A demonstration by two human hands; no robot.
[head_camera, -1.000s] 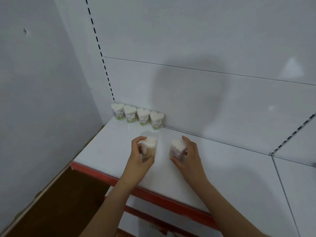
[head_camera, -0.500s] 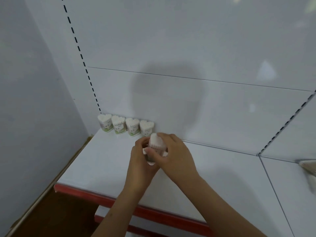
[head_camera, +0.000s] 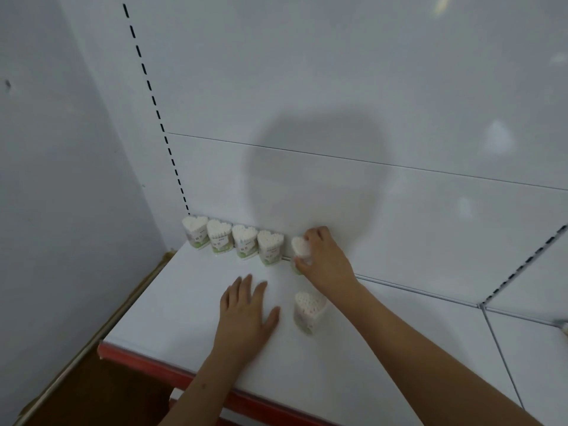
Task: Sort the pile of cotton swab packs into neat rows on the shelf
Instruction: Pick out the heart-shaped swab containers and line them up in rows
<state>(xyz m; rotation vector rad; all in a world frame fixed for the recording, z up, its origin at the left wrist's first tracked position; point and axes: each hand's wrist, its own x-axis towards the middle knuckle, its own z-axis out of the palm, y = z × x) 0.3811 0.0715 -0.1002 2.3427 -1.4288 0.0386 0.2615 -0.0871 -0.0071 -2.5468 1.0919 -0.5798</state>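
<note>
White shelf (head_camera: 184, 302) against the back wall carried four packs (head_camera: 233, 242). Half a second after both hands met, the right hand (head_camera: 325, 259) gripped a fifth pack (head_camera: 299, 245) beside them, extending the row; the left hand (head_camera: 246, 315) lay flat, spread wide, near a loose pack (head_camera: 307, 309).

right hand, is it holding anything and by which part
The right hand grips a cotton swab pack by its sides near the top, at the row's right end. The left hand holds nothing.
</note>
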